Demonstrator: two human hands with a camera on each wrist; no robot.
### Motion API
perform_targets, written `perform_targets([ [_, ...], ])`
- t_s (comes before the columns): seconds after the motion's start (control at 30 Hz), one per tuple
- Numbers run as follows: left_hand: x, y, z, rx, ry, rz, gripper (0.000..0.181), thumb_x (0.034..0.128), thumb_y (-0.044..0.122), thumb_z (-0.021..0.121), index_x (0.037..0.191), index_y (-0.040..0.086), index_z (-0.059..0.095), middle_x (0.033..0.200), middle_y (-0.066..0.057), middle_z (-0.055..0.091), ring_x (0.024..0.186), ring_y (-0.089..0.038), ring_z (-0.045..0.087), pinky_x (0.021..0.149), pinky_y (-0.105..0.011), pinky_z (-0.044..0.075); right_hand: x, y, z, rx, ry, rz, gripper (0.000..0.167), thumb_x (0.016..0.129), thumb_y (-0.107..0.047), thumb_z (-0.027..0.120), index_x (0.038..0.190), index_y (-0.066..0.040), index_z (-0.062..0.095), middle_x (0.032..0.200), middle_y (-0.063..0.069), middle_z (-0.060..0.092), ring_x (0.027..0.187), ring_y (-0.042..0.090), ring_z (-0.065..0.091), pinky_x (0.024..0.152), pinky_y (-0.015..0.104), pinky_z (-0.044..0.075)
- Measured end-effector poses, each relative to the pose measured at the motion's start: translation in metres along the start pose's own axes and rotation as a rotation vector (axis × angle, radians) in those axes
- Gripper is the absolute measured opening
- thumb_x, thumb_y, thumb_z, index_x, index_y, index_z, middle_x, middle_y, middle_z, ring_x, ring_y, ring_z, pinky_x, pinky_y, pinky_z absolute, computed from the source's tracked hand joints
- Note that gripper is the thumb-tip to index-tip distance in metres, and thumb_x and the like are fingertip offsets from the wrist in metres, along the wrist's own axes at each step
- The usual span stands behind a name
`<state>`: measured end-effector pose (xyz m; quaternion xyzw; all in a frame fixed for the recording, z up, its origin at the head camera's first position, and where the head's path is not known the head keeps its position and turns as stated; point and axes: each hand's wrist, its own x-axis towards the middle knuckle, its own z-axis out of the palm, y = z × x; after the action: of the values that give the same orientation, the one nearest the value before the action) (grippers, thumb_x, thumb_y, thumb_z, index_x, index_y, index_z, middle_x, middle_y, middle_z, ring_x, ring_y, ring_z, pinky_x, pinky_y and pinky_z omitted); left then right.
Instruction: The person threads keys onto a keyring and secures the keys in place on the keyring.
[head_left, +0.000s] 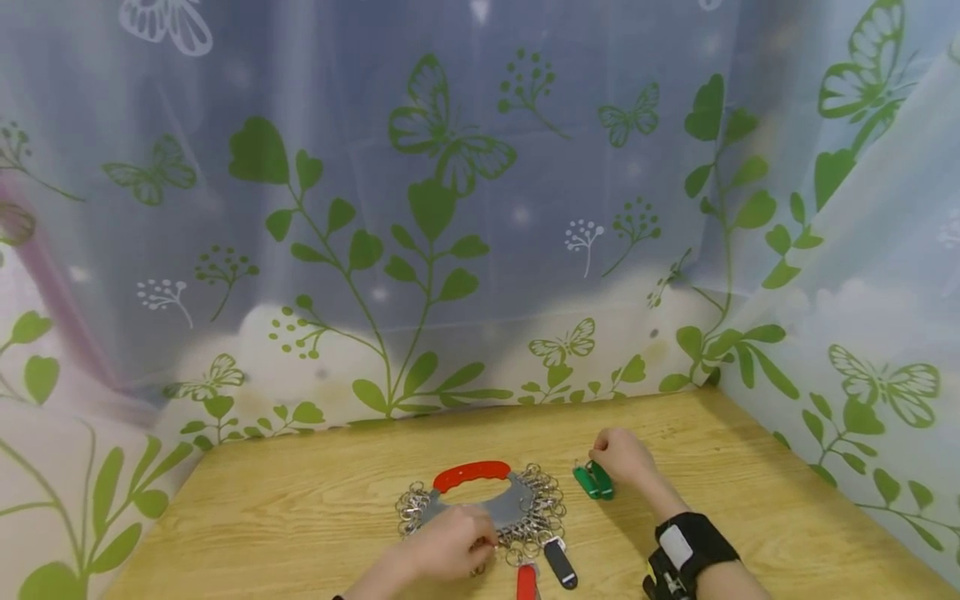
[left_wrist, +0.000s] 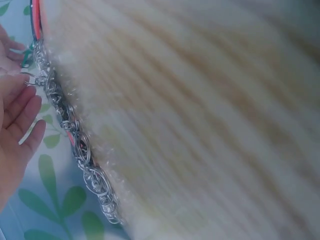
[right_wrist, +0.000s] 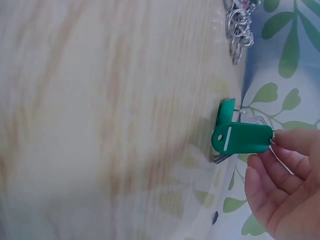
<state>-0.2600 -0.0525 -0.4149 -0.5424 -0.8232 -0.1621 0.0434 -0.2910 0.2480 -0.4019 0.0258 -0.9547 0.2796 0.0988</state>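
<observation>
A grey metal plate (head_left: 501, 503) with a red grip handle (head_left: 471, 475) lies on the table, its edge hung with many key rings (head_left: 551, 500). My left hand (head_left: 453, 542) is over the plate's near edge. In the left wrist view its thumb and finger pinch a key ring (left_wrist: 32, 78) at the row's end. To the right of the plate, my right hand (head_left: 624, 460) pinches the ring end of a green key tag (right_wrist: 247, 138). Another green key tag (right_wrist: 226, 111) is right beside it, touching or nearly so.
A red key tag (head_left: 527, 582) and a black key tag (head_left: 560, 563) lie by the plate's near right edge. The wooden table (head_left: 300, 500) meets a leaf-and-butterfly printed curtain (head_left: 465, 333) at the back and sides. My right wrist wears a black strap (head_left: 701, 546).
</observation>
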Motion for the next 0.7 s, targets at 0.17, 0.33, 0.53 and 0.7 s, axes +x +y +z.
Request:
perform_targets([
  [0.17, -0.001, 0.003, -0.006, -0.201, -0.032, -0.2, 0.009, 0.0886, 0.008, 0.061, 0.091, 0.007, 0.069, 0.082, 0.01, 0.057, 0.072, 0.003, 0.05, 0.064, -0.015, 0.044, -0.003, -0.003, 0.002, 0.115, 0.056, -0.012, 0.011, 0.087, -0.01, 0.061, 0.08, -0.002, 0.062, 0.07, 0.003, 0.056, 0.062, 0.015, 0.049, 0.056, 0.031, 0.04],
  [0.33, 0.0, 0.003, -0.011, -0.33, -0.001, -0.303, 0.008, 0.0883, 0.009, 0.061, 0.091, 0.005, 0.068, 0.082, 0.01, 0.056, 0.073, 0.001, 0.051, 0.066, -0.018, 0.046, -0.008, -0.014, -0.001, 0.2, 0.095, -0.002, 0.011, 0.088, -0.012, 0.059, 0.088, -0.003, 0.065, 0.078, 0.004, 0.061, 0.067, 0.018, 0.052, 0.059, 0.034, 0.042],
  [0.53, -0.002, -0.001, -0.009, -0.455, 0.027, -0.357, 0.01, 0.0888, 0.011, 0.061, 0.09, 0.003, 0.068, 0.08, 0.008, 0.057, 0.069, -0.001, 0.051, 0.064, -0.02, 0.045, -0.017, -0.035, -0.005, 0.371, 0.097, -0.026, 0.013, 0.089, -0.014, 0.061, 0.084, -0.003, 0.066, 0.092, 0.007, 0.067, 0.09, 0.027, 0.06, 0.077, 0.043, 0.046],
  [0.7, -0.004, -0.003, -0.008, -0.538, 0.017, -0.394, 0.014, 0.0904, 0.013, 0.058, 0.091, 0.003, 0.068, 0.081, 0.005, 0.059, 0.067, -0.004, 0.051, 0.062, -0.023, 0.044, -0.025, -0.051, -0.003, 0.689, -0.057, -0.077, 0.014, 0.091, -0.008, 0.056, 0.084, 0.003, 0.061, 0.093, 0.013, 0.067, 0.09, 0.027, 0.063, 0.079, 0.038, 0.05],
])
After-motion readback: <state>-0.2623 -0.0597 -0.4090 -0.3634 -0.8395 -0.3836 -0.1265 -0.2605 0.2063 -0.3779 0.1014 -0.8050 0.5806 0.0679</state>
